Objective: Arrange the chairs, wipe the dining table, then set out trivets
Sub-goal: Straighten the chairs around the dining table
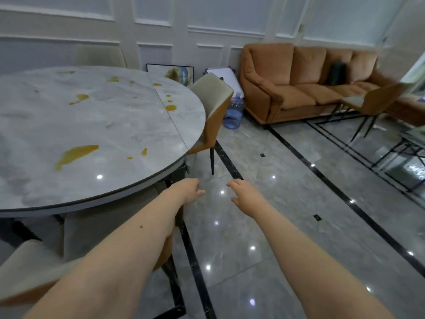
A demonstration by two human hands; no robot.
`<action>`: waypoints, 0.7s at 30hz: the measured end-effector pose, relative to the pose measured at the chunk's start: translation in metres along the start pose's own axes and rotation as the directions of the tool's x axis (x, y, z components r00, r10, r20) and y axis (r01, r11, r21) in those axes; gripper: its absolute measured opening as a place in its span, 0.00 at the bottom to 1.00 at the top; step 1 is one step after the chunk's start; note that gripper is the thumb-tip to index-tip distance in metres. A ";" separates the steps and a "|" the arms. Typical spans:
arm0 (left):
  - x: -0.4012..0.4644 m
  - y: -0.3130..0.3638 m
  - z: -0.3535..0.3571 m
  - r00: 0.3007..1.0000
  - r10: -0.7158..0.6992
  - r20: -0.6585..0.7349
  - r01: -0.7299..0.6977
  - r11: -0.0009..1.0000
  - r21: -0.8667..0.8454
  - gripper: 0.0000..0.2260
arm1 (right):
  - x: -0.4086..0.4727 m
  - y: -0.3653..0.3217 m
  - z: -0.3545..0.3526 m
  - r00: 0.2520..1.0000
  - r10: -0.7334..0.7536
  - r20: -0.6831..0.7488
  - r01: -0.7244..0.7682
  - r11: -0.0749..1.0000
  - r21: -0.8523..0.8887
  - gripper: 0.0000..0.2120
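A round marble dining table (128,134) fills the left of the view, spotted with yellow-orange spills (76,155). One cream and orange chair (213,107) is tucked at its far right edge. A second chair (99,55) stands behind the table, and a third (34,268) sits at the near left under my left arm. A fourth chair (377,102) stands away by the sofa. My left hand (188,189) and my right hand (243,194) reach forward over the floor, fingers relaxed, holding nothing. No trivets or cloth are in view.
An orange sofa (299,84) lines the far wall. A blue water jug (234,113) and a framed picture (170,72) rest against the wall behind the table. A glass side table (411,143) stands at the right edge. Glossy grey floor (264,226) lies ahead.
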State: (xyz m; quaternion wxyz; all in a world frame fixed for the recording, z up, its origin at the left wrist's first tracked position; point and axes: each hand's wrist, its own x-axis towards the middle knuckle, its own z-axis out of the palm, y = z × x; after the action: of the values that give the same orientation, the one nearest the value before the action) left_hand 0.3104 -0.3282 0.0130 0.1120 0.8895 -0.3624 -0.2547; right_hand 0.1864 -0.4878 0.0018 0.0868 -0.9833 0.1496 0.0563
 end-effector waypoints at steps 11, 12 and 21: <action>0.165 0.141 -0.012 0.997 0.035 0.068 -0.041 0.995 0.094 0.22 | 0.061 0.187 -0.067 0.990 0.139 0.013 -0.139 0.990 0.025 0.20; 0.178 0.146 -0.016 0.997 0.029 0.073 -0.036 0.995 0.096 0.22 | 0.070 0.197 -0.070 0.992 0.127 0.010 -0.128 0.992 0.011 0.20; 0.337 0.167 -0.061 0.999 0.029 0.040 -0.031 0.998 0.045 0.23 | 0.213 0.278 -0.094 0.995 0.099 -0.011 -0.100 0.995 -0.009 0.25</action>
State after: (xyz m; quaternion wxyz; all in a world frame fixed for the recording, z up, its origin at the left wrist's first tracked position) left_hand 0.4495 -0.6829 0.0038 0.0883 0.8811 -0.3836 -0.2621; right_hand 0.3122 -0.8270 0.0221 0.0787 -0.9753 0.1986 0.0562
